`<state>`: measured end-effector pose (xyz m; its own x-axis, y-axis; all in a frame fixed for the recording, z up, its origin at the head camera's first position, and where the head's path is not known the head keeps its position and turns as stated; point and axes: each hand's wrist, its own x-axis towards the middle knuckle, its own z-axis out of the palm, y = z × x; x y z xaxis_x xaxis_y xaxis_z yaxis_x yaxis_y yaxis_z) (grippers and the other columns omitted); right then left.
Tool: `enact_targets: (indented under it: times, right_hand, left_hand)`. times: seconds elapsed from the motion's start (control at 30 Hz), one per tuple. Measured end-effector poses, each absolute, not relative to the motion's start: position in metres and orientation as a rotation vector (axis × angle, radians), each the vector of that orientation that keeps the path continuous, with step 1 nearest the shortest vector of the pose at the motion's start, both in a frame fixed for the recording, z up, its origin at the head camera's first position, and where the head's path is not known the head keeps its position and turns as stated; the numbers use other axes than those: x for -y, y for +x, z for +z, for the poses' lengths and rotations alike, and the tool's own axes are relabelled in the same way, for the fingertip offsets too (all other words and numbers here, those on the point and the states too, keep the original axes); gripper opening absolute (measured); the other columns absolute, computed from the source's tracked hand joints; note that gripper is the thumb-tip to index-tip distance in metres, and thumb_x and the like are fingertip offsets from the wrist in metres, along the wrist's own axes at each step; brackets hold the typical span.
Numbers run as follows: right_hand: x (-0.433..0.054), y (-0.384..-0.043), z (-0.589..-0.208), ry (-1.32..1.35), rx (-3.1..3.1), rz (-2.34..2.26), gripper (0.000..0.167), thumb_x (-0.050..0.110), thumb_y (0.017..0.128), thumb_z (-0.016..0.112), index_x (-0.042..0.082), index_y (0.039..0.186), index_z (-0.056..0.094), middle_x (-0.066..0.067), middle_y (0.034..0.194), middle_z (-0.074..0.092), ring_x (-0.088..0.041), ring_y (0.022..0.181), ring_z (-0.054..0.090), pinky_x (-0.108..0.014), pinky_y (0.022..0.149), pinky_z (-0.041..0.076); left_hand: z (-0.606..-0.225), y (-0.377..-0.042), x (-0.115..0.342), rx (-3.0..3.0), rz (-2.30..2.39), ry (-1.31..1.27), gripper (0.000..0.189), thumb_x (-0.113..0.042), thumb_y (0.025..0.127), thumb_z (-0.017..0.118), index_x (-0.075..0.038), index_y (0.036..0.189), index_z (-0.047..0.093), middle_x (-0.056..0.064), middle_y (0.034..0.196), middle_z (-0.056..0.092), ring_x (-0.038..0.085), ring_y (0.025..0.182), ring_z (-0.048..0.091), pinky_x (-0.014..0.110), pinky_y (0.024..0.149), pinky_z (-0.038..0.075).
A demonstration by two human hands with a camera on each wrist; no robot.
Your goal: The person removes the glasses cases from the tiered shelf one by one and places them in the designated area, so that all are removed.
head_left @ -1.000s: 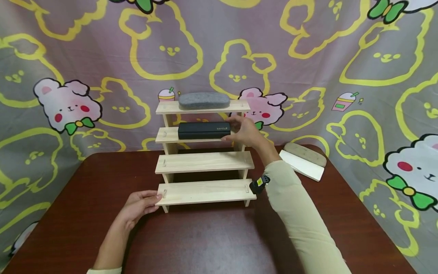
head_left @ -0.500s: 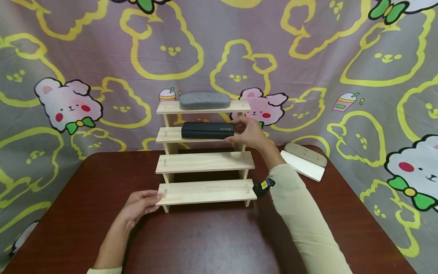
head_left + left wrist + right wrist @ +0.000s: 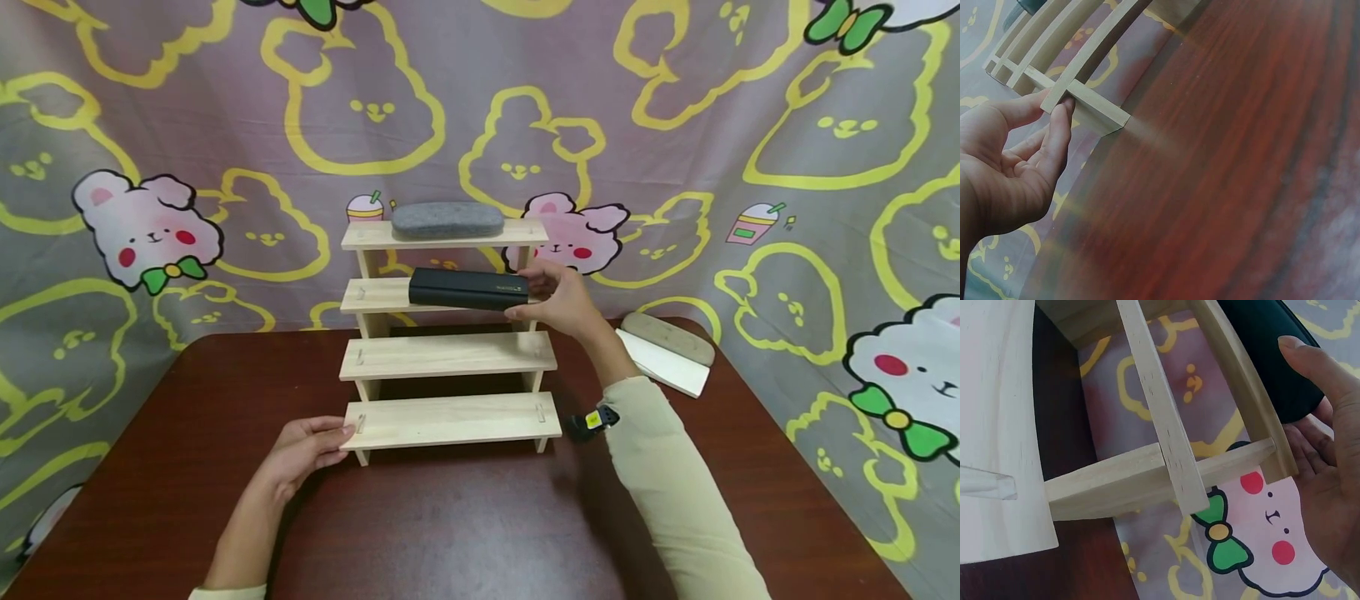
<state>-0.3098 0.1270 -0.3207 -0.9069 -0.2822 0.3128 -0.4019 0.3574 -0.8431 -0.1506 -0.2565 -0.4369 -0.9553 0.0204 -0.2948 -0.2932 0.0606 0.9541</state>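
Observation:
A four-tier wooden step shelf point(image 3: 450, 354) stands on the table. My left hand point(image 3: 303, 454) pinches the left end of its lowest board between thumb and fingers; in the left wrist view the thumb and fingertips point(image 3: 1060, 128) meet that board's corner. On the second board from the top is a long dark glasses case point(image 3: 468, 288), at a slight slant. My right hand point(image 3: 564, 302) grips its right end, thumb in front and fingers behind. The right wrist view shows the thumb point(image 3: 1304, 356) on the case point(image 3: 1272, 356). Whether its underside touches the board is unclear.
A grey glasses case point(image 3: 448, 221) lies on the top board. To the right of the shelf, a beige case point(image 3: 667, 337) and a white one point(image 3: 663, 362) lie side by side on the brown table point(image 3: 450, 533). A patterned cloth point(image 3: 675, 150) hangs behind.
My right hand has drawn the dark glasses case rightward along the second board, and its right end has swung slightly toward me. My left hand has stayed on the lowest board.

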Motion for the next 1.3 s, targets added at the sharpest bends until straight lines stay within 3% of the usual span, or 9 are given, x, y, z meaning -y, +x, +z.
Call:
enact_targets:
  times: [0.13,0.33,0.43,0.57,0.67,0.9,1.03,1.3]
  right_hand:
    - [-0.133,-0.306,-0.323,0.618,2.492,1.587,0.06,0.008,0.07,0.092,0.001,0.124,0.067,-0.019,0.114,0.069,-0.021,0.099,0.066,-0.022,0.087,0.056]
    - [-0.143,-0.299,-0.323,0.609,2.496,1.555,0.061,0.009,0.071,0.092,0.001,0.126,0.066,-0.018,0.122,0.067,-0.028,0.108,0.065,-0.036,0.098,0.057]
    - [-0.15,-0.296,-0.323,0.594,2.491,1.568,0.063,0.008,0.069,0.092,0.001,0.125,0.065,-0.019,0.122,0.067,-0.031,0.111,0.065,-0.035,0.097,0.058]
    - [-0.158,-0.289,-0.324,0.569,2.494,1.555,0.064,0.01,0.07,0.093,0.002,0.126,0.064,-0.019,0.123,0.067,-0.03,0.113,0.066,-0.021,0.089,0.058]
    - [-0.164,-0.285,-0.325,0.555,2.487,1.545,0.063,0.009,0.071,0.093,0.0,0.126,0.064,-0.019,0.124,0.066,-0.025,0.111,0.066,-0.013,0.084,0.056]
    - [-0.18,-0.276,-0.329,0.563,2.419,1.539,0.06,0.001,0.071,0.089,-0.004,0.125,0.064,-0.021,0.122,0.065,0.001,0.098,0.064,-0.007,0.087,0.054]
    - [-0.189,-0.271,-0.33,0.566,2.389,1.547,0.059,-0.002,0.072,0.088,-0.006,0.125,0.063,-0.023,0.124,0.065,0.007,0.095,0.065,-0.007,0.087,0.055]
    - [-0.209,-0.262,-0.338,0.517,2.344,1.509,0.057,-0.002,0.072,0.088,-0.006,0.125,0.065,0.014,0.104,0.062,0.003,0.085,0.066,-0.01,0.079,0.057]
  left_hand:
    - [-0.437,-0.152,0.257,-2.109,1.986,-0.295,0.037,-0.009,0.097,0.066,0.012,0.127,0.058,-0.009,0.087,0.066,0.001,0.077,0.065,0.015,0.071,0.061]
    - [-0.437,-0.152,0.256,-2.113,1.985,-0.287,0.04,-0.009,0.097,0.066,0.014,0.128,0.057,-0.008,0.086,0.066,0.001,0.077,0.065,0.015,0.071,0.061]
    - [-0.437,-0.152,0.256,-2.114,1.987,-0.285,0.04,-0.009,0.097,0.066,0.014,0.128,0.057,-0.008,0.086,0.067,0.001,0.077,0.065,0.015,0.071,0.061]
    - [-0.438,-0.153,0.256,-2.119,1.984,-0.288,0.041,-0.01,0.097,0.066,0.014,0.129,0.056,-0.008,0.086,0.067,0.001,0.077,0.065,0.015,0.071,0.061]
    - [-0.439,-0.153,0.257,-2.121,1.977,-0.29,0.042,-0.01,0.097,0.066,0.014,0.13,0.055,-0.008,0.087,0.067,0.001,0.077,0.065,0.015,0.071,0.061]
    - [-0.44,-0.153,0.258,-2.115,1.981,-0.294,0.04,-0.01,0.097,0.066,0.013,0.128,0.057,-0.008,0.087,0.066,0.001,0.076,0.065,0.016,0.07,0.061]
    - [-0.44,-0.153,0.257,-2.114,1.98,-0.29,0.039,-0.01,0.097,0.066,0.013,0.128,0.057,-0.007,0.086,0.066,0.002,0.076,0.065,0.016,0.07,0.061]
    - [-0.439,-0.152,0.257,-2.115,1.982,-0.292,0.038,-0.01,0.097,0.067,0.012,0.127,0.058,-0.008,0.086,0.067,0.001,0.076,0.065,0.016,0.07,0.061]
